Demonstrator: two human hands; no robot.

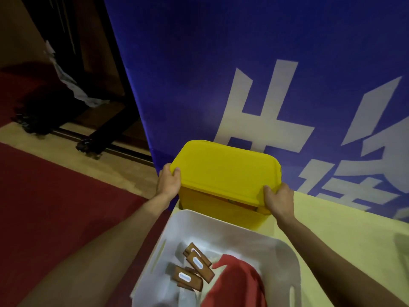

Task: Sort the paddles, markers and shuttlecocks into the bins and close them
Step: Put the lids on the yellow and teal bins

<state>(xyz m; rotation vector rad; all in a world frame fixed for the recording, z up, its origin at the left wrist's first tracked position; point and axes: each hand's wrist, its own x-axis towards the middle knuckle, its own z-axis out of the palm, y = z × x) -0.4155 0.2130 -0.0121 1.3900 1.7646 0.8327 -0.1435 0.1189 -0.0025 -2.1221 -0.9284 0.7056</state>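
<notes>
Now closing the yellow bin (221,209), far end of the table (345,235).
Left hand (168,182) and right hand (277,201) each clamp a near corner of the lid (225,171), likely to seat it squarely. White bin (221,227) nearer, open, paddles (194,269) inside.

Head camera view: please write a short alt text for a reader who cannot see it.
Two bare hands, left hand and right hand, hold a yellow lid on a yellow bin. Nearer, an open white bin holds paddles.
</notes>
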